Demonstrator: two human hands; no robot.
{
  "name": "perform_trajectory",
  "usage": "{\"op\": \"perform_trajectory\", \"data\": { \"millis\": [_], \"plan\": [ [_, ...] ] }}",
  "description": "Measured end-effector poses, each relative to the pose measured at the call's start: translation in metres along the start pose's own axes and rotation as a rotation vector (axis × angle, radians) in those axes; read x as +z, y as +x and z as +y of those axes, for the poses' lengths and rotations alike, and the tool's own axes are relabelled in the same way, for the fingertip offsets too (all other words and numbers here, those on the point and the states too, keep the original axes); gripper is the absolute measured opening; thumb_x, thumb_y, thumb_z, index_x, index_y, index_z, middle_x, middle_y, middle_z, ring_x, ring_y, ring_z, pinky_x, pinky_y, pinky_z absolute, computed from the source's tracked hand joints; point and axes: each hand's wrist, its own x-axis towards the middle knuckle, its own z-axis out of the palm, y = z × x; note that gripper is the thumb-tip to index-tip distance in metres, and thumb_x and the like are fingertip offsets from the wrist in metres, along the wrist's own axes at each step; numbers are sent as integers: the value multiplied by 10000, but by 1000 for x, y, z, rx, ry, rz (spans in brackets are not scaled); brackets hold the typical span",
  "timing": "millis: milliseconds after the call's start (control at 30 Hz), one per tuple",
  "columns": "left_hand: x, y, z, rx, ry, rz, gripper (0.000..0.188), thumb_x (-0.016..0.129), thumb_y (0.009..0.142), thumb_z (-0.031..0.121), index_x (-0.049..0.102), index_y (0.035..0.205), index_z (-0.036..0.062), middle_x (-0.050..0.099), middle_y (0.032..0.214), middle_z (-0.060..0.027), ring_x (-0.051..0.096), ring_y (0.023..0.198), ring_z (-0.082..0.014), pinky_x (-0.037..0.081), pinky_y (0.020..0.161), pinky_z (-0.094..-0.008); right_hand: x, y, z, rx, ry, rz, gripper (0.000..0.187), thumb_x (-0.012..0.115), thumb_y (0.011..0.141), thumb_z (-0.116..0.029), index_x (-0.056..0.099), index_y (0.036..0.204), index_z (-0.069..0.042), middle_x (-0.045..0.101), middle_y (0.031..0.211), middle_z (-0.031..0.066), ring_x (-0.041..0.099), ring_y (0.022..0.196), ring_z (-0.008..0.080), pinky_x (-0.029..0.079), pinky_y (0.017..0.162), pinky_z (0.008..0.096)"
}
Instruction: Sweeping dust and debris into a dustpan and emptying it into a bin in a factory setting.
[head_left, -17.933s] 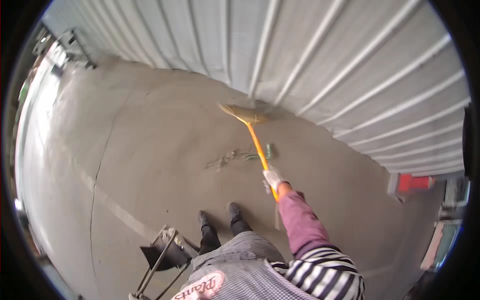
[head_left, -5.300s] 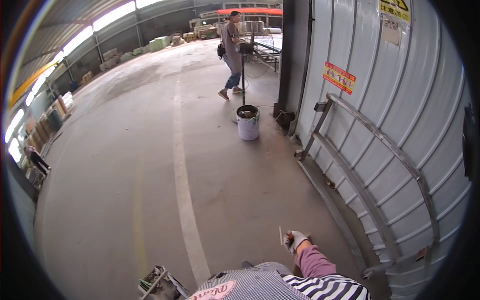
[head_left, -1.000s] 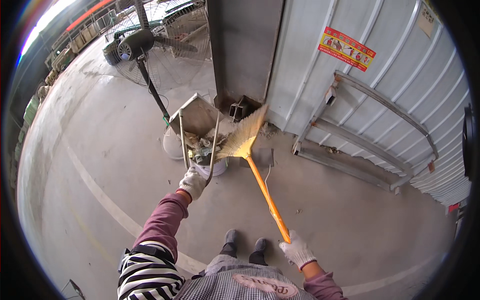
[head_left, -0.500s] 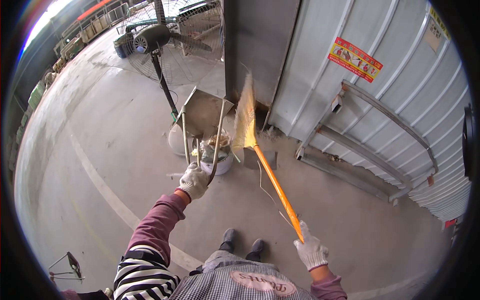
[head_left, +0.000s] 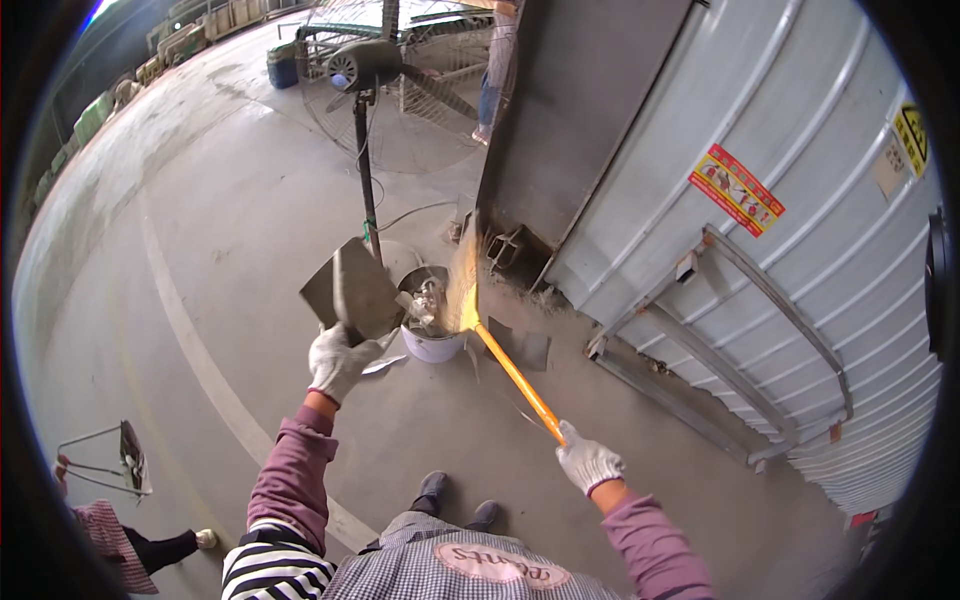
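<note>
My left hand (head_left: 337,362), in a white knit glove, is closed round the handle of a metal dustpan (head_left: 352,290). The pan is tilted beside a white bucket (head_left: 433,347), on its left. Crumpled scraps (head_left: 426,303) fill part of the bucket. My right hand (head_left: 589,460), gloved too, grips the orange handle of a broom (head_left: 520,382). Its yellowish bristles (head_left: 464,282) stand up at the bucket's right side, close against the rim or touching it; I cannot tell which.
A pedestal fan (head_left: 366,160) stands beyond the bucket. Flat dark pieces (head_left: 534,352) lie on the floor right of it. A dark panel (head_left: 580,110), a corrugated wall (head_left: 800,130) and a metal frame (head_left: 720,368) border the right. Another person (head_left: 118,540) with a dustpan is at lower left.
The dustpan has come down and left from above the bucket, turned over in my left hand. The broom head has lowered toward the bucket. Another person has come into view at lower left.
</note>
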Motion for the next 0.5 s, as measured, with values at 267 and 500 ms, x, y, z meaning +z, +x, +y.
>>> {"op": "perform_trajectory", "data": {
  "millis": [267,500],
  "plan": [
    [-44,-57,-113,-299,-718,203,183,699,720,141,605,816,17,599,712,-18,556,634,-118,464,585,-273,-16,122,-90,-82,-98,-6,530,247,983,-449,535,1262,-104,675,1058,166,637,959,384,378,857,529],
    [-51,-104,-158,-526,-789,250,129,672,737,91,597,837,59,579,743,-1,522,683,-101,422,650,-258,-44,68,-58,-155,-481,73,408,369,970,-309,421,1363,-213,679,1042,162,654,948,377,365,711,628]
  ]
}}
